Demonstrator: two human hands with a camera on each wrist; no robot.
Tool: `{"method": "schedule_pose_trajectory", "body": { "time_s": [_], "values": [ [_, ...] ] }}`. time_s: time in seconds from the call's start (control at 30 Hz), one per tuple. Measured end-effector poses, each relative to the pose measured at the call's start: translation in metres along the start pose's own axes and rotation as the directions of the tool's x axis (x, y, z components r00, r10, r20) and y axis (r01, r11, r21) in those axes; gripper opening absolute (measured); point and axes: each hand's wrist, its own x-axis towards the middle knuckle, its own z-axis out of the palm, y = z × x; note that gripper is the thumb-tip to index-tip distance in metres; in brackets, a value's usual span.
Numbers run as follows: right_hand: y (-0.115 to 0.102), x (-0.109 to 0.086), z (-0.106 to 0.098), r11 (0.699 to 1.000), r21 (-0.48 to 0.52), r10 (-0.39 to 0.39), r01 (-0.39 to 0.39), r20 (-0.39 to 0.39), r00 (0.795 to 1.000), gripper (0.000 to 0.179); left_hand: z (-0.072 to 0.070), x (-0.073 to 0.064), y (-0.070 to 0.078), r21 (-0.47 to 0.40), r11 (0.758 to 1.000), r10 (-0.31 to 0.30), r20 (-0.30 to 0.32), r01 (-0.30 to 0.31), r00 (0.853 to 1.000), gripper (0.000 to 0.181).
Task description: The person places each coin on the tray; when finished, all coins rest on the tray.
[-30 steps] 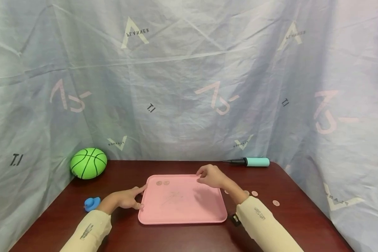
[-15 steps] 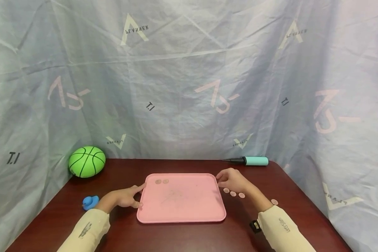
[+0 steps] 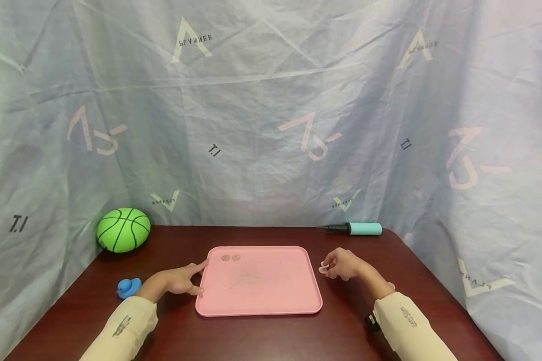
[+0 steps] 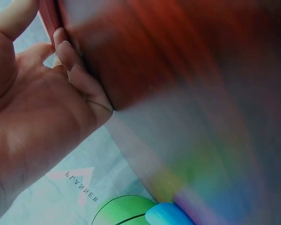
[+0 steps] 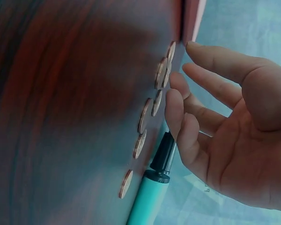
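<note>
Spread along the left edge of a pink tray is my left hand, its thumb and forefinger touching the rim. Two coins lie near the tray's far left corner. To the right of the tray, my right hand hovers low over several coins on the table and partly hides them. In the right wrist view the fingers of that hand are loosely bent, with thumb and forefinger apart and no coin between them. The coins there lie flat in a loose row beside the fingertips.
A green ball sits at the table's far left corner, and a blue rubber duck stands left of my left forearm. At the far right lies a turquoise hand pump with a black nozzle. Grey curtain surrounds the table.
From above the tray's far right corner, my right hand has moved right and down to the coins on the table. My left hand stays at the tray's edge.
</note>
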Motion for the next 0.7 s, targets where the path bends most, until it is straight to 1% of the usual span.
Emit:
{"method": "schedule_pose_trajectory", "body": {
  "time_s": [0.13, 0.17, 0.23, 0.33, 0.47, 0.7],
  "values": [
    [0.001, 0.005, 0.004, 1.0, -0.018, 0.022, -0.022, 0.013, 1.0, 0.017, 0.0, -0.002, 0.002, 0.005, 1.0, 0.002, -0.002, -0.002, 1.0, 0.097],
    [0.002, 0.006, 0.005, 0.999, -0.025, 0.04, -0.04, 0.017, 0.999, 0.015, -0.001, -0.001, 0.003, 0.005, 1.0, 0.001, -0.002, -0.001, 1.0, 0.098],
    [0.004, 0.008, 0.006, 0.998, -0.038, 0.056, -0.055, 0.014, 0.998, 0.011, 0.0, -0.001, 0.003, 0.006, 1.0, 0.014, -0.003, -0.014, 1.0, 0.097],
    [0.006, 0.012, 0.007, 0.996, -0.042, 0.083, -0.081, 0.031, 0.996, 0.011, 0.0, 0.0, 0.002, 0.008, 1.0, 0.007, -0.001, -0.007, 1.0, 0.098],
    [0.007, 0.015, 0.004, 0.997, -0.005, 0.078, -0.077, 0.046, 0.996, 0.014, 0.0, 0.001, 0.002, 0.01, 1.0, -0.006, -0.008, 0.006, 1.0, 0.098],
    [0.016, 0.019, 0.005, 0.999, 0.029, 0.029, -0.031, 0.065, 0.997, 0.019, 0.001, 0.001, -0.001, -0.005, 1.0, -0.017, 0.0, 0.017, 1.0, 0.099]
  ]
}}
